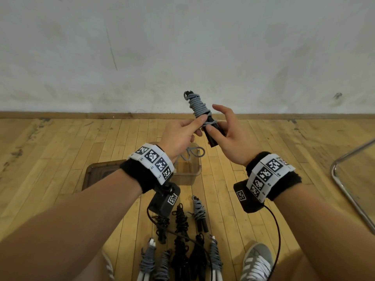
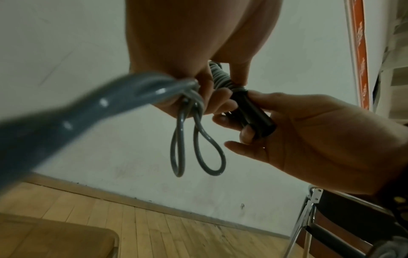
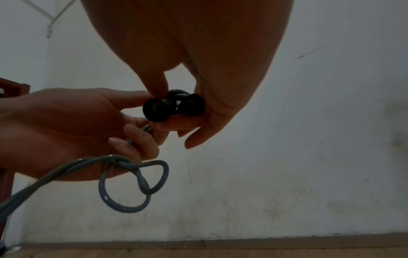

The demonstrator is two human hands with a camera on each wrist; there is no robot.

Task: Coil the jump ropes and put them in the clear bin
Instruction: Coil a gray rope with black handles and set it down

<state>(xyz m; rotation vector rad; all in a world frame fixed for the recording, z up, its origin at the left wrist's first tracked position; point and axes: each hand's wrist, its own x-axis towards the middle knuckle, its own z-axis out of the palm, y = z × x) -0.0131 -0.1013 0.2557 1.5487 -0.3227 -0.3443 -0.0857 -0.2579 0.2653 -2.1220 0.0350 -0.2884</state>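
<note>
A grey jump rope [image 1: 198, 107] is wound round its two black handles [image 1: 213, 132] and held up between both hands. My right hand [image 1: 218, 126] grips the handles [image 3: 174, 108], thumb on one side and fingers under them, with the index finger raised. My left hand [image 1: 199, 126] pinches the rope's free length at the coil [image 2: 220, 76]. Two loose grey loops [image 2: 198, 148] hang below its fingers. The clear bin [image 1: 197, 169] stands on the floor under the left hand, and the loops [image 1: 192, 153] dangle over it.
Several coiled ropes [image 1: 182, 230], grey and black, lie on the wooden floor by my shoes [image 1: 255, 262]. A brown lid [image 1: 97, 173] lies left of the bin. A metal chair frame [image 1: 345, 179] stands at the right. A white wall rises close ahead.
</note>
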